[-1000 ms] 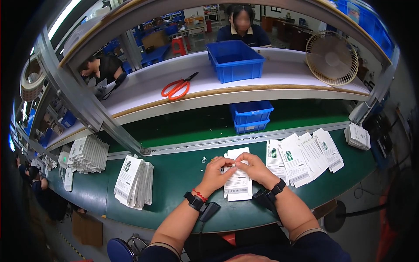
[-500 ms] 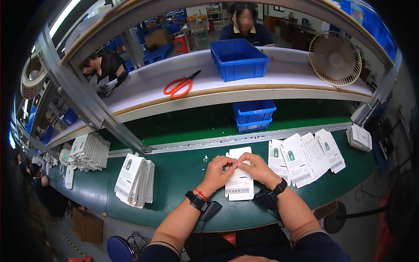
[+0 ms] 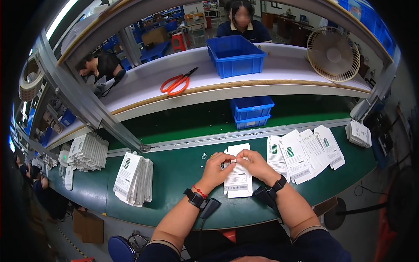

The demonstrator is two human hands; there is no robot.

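A flat white carton blank (image 3: 238, 177) with dark print lies on the green table (image 3: 183, 174) straight in front of me. My left hand (image 3: 217, 171) pinches its upper left part. My right hand (image 3: 255, 165) grips its upper right part, fingertips meeting the left hand near the top flap. Both wrists carry black bands with small devices. A tiny pale piece (image 3: 204, 156) lies on the mat just left of my left hand.
A fanned row of white cartons (image 3: 303, 150) lies to the right, a leaning stack (image 3: 133, 179) to the left, more stacks (image 3: 89, 150) further left. On the shelf above sit orange scissors (image 3: 176, 82), a blue bin (image 3: 235, 54) and a fan (image 3: 332, 53). People work beyond.
Both hands stay on the same carton; the fingers have shifted slightly at its top edge. Nothing else has moved.
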